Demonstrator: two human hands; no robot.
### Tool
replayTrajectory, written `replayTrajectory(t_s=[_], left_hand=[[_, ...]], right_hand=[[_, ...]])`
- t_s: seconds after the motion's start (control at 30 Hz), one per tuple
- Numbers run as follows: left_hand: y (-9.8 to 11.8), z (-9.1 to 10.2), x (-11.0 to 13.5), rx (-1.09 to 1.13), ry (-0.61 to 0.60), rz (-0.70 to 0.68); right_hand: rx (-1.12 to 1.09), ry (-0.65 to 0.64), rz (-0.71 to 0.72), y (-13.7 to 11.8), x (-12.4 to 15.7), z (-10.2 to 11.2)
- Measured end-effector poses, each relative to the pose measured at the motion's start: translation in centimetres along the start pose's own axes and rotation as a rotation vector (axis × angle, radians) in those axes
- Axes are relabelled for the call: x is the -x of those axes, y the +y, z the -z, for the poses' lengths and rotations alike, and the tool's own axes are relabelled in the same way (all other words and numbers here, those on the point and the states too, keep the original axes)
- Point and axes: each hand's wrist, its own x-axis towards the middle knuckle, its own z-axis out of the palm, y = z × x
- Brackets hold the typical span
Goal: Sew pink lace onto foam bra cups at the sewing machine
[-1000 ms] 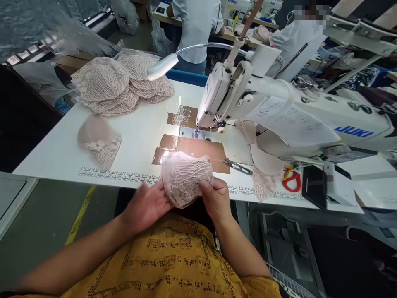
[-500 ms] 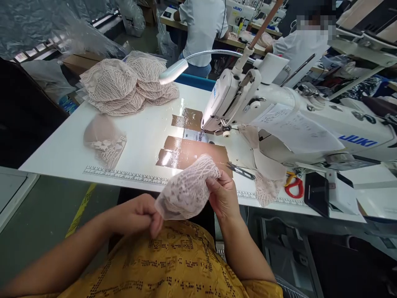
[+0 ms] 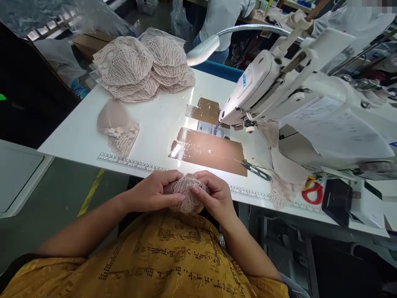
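Between my two hands, just in front of the table's near edge, is a pale pink lace bra cup. My left hand grips its left side, thumb on top. My right hand pinches the right side, thumb pressed on the lace; the fingers behind are partly hidden. Beyond them, a white sewing machine stands over its needle plate, with brown tape stuck on the table around it. Another lace cup lies alone at the left.
Stacked lace cups fill the back left of the white table. Thread snips, red-handled scissors and a dark phone lie at the right. A lamp hangs over the back. Another person sits beyond.
My left hand has come up and taken hold of the lace cup, which is now bunched between both hands. My right hand has lowered slightly. The camera view has shifted.
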Motion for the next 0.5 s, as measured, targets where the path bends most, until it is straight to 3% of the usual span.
replayTrajectory(t_s=[0.1, 0.3, 0.5], left_hand=[[0.1, 0.2, -0.1, 0.014, -0.013, 0.002], [1.1, 0.9, -1.4, 0.046, 0.085, 0.017], [1.2, 1.2, -2.9, 0.109, 0.055, 0.092]], right_hand=[[-0.009, 0.051, -0.026, 0.0, -0.3, -0.1], [-0.058, 0.054, -0.109, -0.2, -1.4, -0.2], [-0.034, 0.048, -0.205, 0.2, -2.3, 0.3]])
